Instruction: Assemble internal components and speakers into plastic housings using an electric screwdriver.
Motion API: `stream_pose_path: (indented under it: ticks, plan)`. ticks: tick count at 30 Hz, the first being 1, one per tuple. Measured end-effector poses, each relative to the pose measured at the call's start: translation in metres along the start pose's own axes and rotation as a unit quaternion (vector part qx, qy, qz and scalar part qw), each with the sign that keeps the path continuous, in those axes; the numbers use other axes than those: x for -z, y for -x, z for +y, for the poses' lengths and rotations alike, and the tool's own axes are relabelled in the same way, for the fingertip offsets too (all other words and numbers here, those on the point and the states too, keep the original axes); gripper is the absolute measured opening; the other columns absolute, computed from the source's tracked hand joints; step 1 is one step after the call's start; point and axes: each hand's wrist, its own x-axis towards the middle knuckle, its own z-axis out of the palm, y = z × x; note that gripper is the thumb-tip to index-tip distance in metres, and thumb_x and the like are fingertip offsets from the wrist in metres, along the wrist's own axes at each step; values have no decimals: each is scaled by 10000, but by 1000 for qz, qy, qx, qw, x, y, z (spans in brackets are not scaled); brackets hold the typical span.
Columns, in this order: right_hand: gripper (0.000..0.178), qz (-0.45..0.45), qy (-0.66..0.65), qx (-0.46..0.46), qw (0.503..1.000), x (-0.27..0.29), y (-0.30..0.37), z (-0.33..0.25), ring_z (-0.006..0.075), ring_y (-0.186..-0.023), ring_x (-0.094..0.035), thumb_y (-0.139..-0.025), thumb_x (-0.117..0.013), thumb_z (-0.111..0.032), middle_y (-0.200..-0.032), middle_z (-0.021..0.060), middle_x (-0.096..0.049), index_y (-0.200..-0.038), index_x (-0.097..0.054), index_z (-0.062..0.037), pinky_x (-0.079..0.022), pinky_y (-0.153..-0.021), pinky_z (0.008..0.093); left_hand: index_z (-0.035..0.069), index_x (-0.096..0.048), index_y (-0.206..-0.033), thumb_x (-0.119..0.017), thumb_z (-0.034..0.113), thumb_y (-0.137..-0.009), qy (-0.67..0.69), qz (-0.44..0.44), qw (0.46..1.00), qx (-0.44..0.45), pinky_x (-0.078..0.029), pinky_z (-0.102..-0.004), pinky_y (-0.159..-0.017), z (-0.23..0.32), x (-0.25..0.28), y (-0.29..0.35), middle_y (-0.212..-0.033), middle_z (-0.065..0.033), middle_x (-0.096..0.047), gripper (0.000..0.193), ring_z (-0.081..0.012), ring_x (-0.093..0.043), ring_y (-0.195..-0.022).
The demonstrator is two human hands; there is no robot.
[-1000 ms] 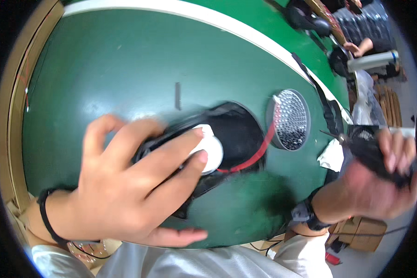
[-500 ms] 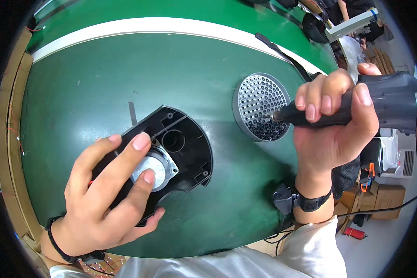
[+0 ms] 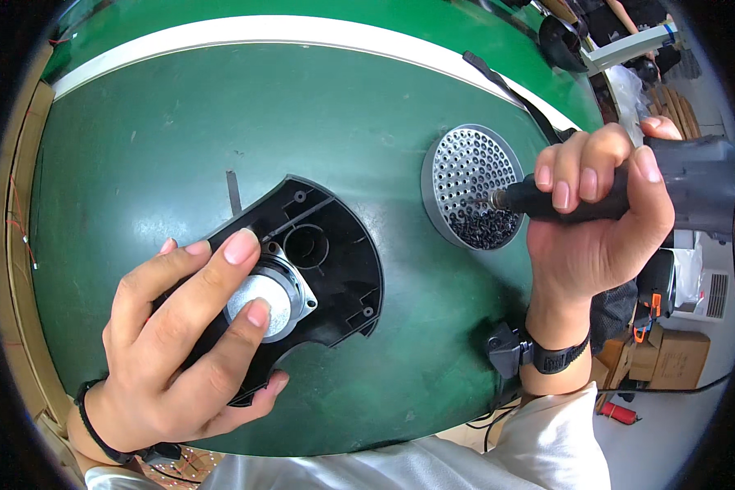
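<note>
A round speaker with a silver magnet (image 3: 282, 307) sits in a black plastic housing (image 3: 349, 265) on the left half of the bench. My left hand (image 3: 171, 351) is closed over both, its thumb on the magnet and its fingers along the speaker's upper edge and the housing. In my right hand (image 3: 588, 224) is a black electric screwdriver (image 3: 694, 188), held nearly level. Its tip points left, over a round grey screw dish (image 3: 436, 211) with a perforated plate. Small black screws (image 3: 486, 232) are heaped at the dish's near side. Whether a screw is on the bit cannot be made out.
A dark strip (image 3: 233, 192) lies beyond the housing, and a black strap (image 3: 506, 86) crosses the white border (image 3: 261, 30) at the back. Cardboard (image 3: 16, 253) lines the left edge. Boxes (image 3: 679, 358) and a cable (image 3: 670, 390) are at the right.
Little differs: the view has shifted slightly. The screwdriver tip stays over the dish, and my left hand remains on the speaker.
</note>
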Motion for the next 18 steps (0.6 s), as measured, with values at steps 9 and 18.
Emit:
stream_pose_path:
  ticks: [9, 18]
  plan:
    - [266, -47, 2, 15, 999, 5, -1, -1, 116, -536, -425, -966, -488, -221, -669, -4, -406, -1209, -471, -114, -414, -577, 311, 34, -639, -1189, -814, 344, -720, 9, 13, 1000, -7, -524, -542, -916, -3, -1, -1, -1360, -318, -557, 589, -443, -604, -1080]
    - [320, -26, 21, 30, 999, 2, 2, -1, 112, -547, -429, -982, -476, -229, -677, -5, -411, -1274, -468, -98, -417, -585, 310, 39, -647, -1153, -831, 344, -684, 5, 38, 999, -27, -546, -519, -880, -2, -5, -2, -1333, -288, -594, 589, -434, -611, -1056]
